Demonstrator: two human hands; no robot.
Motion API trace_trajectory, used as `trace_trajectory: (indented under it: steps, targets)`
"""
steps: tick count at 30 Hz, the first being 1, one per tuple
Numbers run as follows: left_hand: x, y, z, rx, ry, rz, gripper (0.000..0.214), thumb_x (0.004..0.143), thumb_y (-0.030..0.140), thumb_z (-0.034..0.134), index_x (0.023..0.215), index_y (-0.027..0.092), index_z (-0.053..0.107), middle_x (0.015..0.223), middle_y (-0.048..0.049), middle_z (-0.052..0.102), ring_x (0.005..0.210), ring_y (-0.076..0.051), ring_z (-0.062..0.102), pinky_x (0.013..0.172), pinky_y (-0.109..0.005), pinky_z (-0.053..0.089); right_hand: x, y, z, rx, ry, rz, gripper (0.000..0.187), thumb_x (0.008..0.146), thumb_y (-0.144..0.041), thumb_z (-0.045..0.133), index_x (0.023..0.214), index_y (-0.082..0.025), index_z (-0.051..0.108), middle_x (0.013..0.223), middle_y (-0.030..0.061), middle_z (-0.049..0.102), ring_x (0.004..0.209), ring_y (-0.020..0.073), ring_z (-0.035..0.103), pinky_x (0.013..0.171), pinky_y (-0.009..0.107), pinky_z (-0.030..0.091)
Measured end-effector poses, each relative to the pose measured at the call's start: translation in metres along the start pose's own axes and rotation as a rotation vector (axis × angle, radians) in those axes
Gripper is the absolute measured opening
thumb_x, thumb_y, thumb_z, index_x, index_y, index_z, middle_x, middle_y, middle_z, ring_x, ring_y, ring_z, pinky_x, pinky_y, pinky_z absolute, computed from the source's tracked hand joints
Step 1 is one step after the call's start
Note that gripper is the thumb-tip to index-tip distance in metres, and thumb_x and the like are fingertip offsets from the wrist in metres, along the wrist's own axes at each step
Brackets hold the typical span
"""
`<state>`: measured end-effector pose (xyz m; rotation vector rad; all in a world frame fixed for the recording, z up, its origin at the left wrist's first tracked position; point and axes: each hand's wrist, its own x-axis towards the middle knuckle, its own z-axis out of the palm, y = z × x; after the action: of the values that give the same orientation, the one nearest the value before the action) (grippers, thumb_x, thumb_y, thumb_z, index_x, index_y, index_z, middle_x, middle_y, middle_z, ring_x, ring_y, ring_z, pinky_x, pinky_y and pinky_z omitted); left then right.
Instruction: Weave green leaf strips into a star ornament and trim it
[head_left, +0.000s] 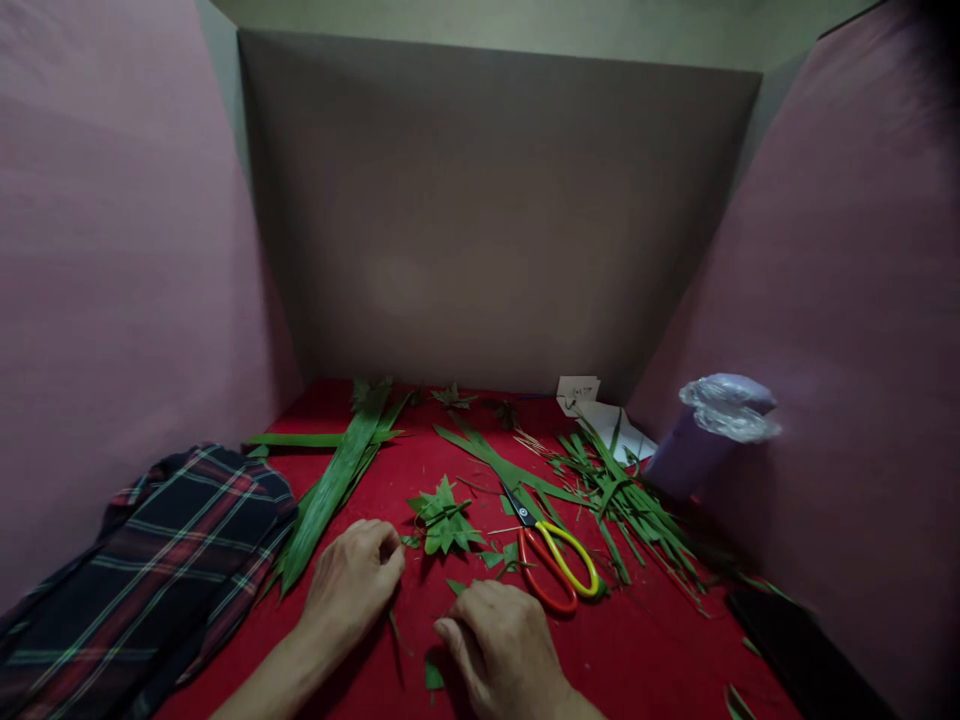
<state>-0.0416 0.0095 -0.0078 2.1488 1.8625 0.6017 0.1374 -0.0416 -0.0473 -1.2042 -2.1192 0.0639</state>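
Note:
In the head view, my left hand [354, 572] rests low over the red cloth with its fingers curled closed. Whatever the fingertips hold, if anything, is hidden. My right hand [504, 640] lies nearer the front edge, also curled, its fingertips turned down out of sight. Just beyond both hands sits a star-shaped piece made of folded green leaf [444, 518]. Scissors [555, 560] with one red and one yellow handle lie right of it, blades pointing away. A small green leaf scrap [433, 674] is beside my right thumb, and a thin dark strip [396, 632] lies between the hands.
Long green leaves [337, 490] lie at left beside a dark plaid cloth [165, 540]. At right are a heap of cut leaf strips [630, 500], white paper [611, 425], a purple cylinder with clear plastic [694, 450] and a dark flat object [802, 650]. Walls enclose the red surface.

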Motion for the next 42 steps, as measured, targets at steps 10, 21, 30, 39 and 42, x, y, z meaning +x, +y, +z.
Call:
trace_trajectory:
  steps: [10, 21, 30, 39, 42]
  targets:
    - [-0.0022, 0.0002, 0.0024, 0.0, -0.008, 0.077, 0.016, 0.081, 0.024, 0.043, 0.069, 0.021, 0.053, 0.072, -0.002, 0.057, 0.072, -0.018, 0.051, 0.065, -0.028, 0.034, -0.0016, -0.0004, 0.0006, 0.004, -0.024, 0.016, 0.014, 0.081, -0.021, 0.049, 0.068, -0.019, 0.053, 0.063, 0.0007, 0.06, 0.058, 0.0152, 0.054, 0.055, 0.025, 0.029]
    - [0.0002, -0.0005, 0.0011, -0.037, -0.019, 0.015, 0.018, 0.079, 0.02, 0.041, 0.066, 0.019, 0.054, 0.071, -0.0034, 0.058, 0.07, -0.018, 0.052, 0.064, -0.027, 0.034, -0.0021, 0.0006, 0.0008, 0.006, -0.038, 0.023, 0.013, 0.081, -0.02, 0.05, 0.068, -0.019, 0.053, 0.064, 0.0006, 0.059, 0.059, 0.0155, 0.052, 0.056, 0.026, 0.028]
    - [0.0011, 0.0004, 0.0039, -0.052, -0.006, -0.013, 0.018, 0.078, 0.021, 0.045, 0.064, 0.019, 0.057, 0.071, -0.0026, 0.061, 0.069, -0.017, 0.053, 0.063, -0.027, 0.034, -0.0018, 0.0008, 0.001, 0.009, -0.049, 0.012, 0.013, 0.081, -0.021, 0.05, 0.069, -0.019, 0.052, 0.063, 0.0005, 0.058, 0.058, 0.0152, 0.051, 0.055, 0.026, 0.027]
    - [0.0012, 0.0023, 0.0021, -0.095, -0.019, -0.006, 0.014, 0.077, 0.025, 0.048, 0.068, 0.02, 0.058, 0.071, -0.001, 0.062, 0.072, -0.017, 0.055, 0.064, -0.026, 0.034, -0.0026, 0.0006, 0.0011, 0.013, -0.068, 0.031, 0.014, 0.082, -0.022, 0.05, 0.069, -0.019, 0.053, 0.064, 0.0008, 0.059, 0.06, 0.0158, 0.052, 0.056, 0.026, 0.028]
    - [0.0012, 0.0026, 0.0023, -0.085, -0.016, -0.005, 0.016, 0.079, 0.025, 0.047, 0.068, 0.02, 0.058, 0.072, -0.0014, 0.062, 0.072, -0.017, 0.055, 0.064, -0.027, 0.034, -0.003, 0.0013, 0.0024, 0.011, -0.061, 0.032, 0.014, 0.082, -0.022, 0.05, 0.068, -0.019, 0.052, 0.064, 0.001, 0.059, 0.06, 0.0159, 0.052, 0.056, 0.026, 0.028]
